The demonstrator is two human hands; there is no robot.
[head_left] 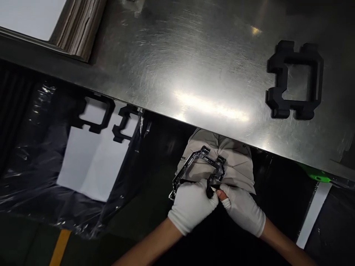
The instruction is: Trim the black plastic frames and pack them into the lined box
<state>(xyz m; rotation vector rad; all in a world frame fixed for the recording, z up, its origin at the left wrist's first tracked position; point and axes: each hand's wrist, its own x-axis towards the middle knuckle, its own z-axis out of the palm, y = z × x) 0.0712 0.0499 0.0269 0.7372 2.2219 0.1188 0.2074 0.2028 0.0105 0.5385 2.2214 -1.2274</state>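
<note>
Black plastic frame: we have it below the counter edge, over our lap, open side toward us.
Left hand: our gloved grip is closed on the frame's lower left leg.
Right hand: gloved too, fingers pinched shut on the lower right leg end, one bare fingertip showing.
Handling: we judge it light, thin and stiff, likely to flex or snap at the slim legs; best held at the thicker corners.
Counter: scratched steel, a stack of black frames resting far right.
Bag: black plastic at left, more frames on white sheet inside.
</note>
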